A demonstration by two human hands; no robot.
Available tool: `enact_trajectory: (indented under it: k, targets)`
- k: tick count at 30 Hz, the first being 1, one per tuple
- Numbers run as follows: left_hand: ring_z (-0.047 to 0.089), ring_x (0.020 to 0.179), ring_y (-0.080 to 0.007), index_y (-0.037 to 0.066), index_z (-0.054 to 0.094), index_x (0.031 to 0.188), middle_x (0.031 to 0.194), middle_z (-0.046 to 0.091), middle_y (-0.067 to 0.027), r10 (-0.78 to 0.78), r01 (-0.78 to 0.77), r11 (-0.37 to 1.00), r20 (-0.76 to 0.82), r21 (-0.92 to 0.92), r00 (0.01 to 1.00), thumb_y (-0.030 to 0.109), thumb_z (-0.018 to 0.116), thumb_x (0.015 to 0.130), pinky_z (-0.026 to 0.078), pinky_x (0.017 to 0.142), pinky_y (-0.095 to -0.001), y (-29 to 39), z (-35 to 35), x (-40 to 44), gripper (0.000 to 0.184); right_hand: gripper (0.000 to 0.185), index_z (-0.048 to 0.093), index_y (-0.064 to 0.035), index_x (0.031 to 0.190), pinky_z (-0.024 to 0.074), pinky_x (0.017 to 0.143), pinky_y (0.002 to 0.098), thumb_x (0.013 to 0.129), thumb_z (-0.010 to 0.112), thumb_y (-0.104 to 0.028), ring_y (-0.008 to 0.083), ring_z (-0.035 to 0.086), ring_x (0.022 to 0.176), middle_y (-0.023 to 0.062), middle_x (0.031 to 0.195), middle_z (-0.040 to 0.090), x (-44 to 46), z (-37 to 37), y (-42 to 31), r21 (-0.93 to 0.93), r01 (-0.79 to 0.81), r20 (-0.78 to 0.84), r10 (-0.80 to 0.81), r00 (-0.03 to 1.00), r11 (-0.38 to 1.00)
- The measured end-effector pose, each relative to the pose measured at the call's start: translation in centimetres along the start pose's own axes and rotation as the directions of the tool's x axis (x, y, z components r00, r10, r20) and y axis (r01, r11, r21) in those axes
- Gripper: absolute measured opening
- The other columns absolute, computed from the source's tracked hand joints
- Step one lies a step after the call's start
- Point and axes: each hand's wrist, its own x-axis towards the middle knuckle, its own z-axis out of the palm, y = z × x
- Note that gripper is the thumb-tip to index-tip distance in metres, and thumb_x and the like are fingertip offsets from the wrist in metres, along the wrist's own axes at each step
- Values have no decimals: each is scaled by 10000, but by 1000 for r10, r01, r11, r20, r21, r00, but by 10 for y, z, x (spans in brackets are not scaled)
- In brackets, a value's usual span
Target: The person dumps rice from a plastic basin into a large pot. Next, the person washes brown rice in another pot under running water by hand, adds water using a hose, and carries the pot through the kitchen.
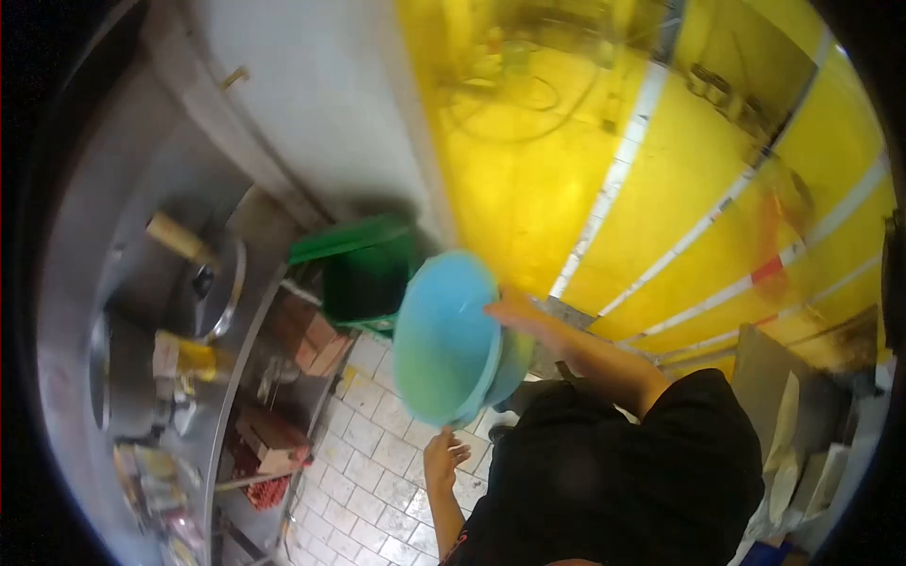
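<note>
Head view: a white-striped yellow surface spreads beyond the right grip. A steel worktop runs left of both grips. One light-blue basin tilts between them, with a green bin just beyond. The right grip is clamped on the basin's rim; the left grip sits at its lower edge, whether clamped I cannot tell.
</note>
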Motion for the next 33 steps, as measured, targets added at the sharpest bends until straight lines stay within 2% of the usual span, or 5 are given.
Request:
enact_trajectory:
  k: [11, 18, 20, 29, 33]
  targets:
    - [640, 729, -207, 22, 552, 1000, 862, 594, -90, 192, -464, 801, 571, 378, 798, 227, 633, 909, 549, 629, -311, 132, 314, 85, 238, 281, 581, -24, 865, 484, 711, 439, 693, 695, -215, 389, 603, 792, 205, 828, 633, 57, -363, 79, -494, -96, -598, -258, 759, 864]
    - [556, 1096, -193, 30, 537, 1197, 1130, 592, -95, 349, -754, 652, 851, 80, 392, 148, 630, 906, 494, 870, -341, 218, 586, 144, 328, 308, 613, -1, 934, 492, 720, 387, 698, 685, -186, 326, 630, 803, 192, 890, 654, 53, -562, 125, -116, -246, -949, -34, 313, 962]
    - [409, 1306, -232, 38, 423, 1369, 1379, 464, -130, 396, -823, 562, 848, 80, 353, 152, 682, 866, 370, 1042, -395, 245, 610, 153, 577, 323, 631, 10, 964, 497, 704, 361, 713, 691, -183, 235, 625, 779, 142, 860, 661, 43, -586, 165, 84, 53, -958, 67, 278, 995]
    - [417, 1283, -312, -15, 451, 1317, 1367, 452, -213, 974, -874, -100, 227, 476, 12, 195, 671, 892, 321, 1081, -405, 393, 719, 410, 522, 180, 604, 28, 900, 481, 648, 319, 747, 662, -47, 180, 597, 694, 83, 793, 633, 82, -715, 174, 206, 227, -952, 248, -180, 952]
    - [626, 1021, -314, -4, 613, 1149, 1120, 651, -180, 951, -752, 307, -154, 583, 269, 386, 644, 891, 485, 902, -383, 451, 727, 560, 469, 160, 558, -7, 847, 473, 677, 343, 755, 675, -65, 177, 564, 732, 67, 810, 604, 108, -714, 191, 396, -206, -846, 268, -460, 895]
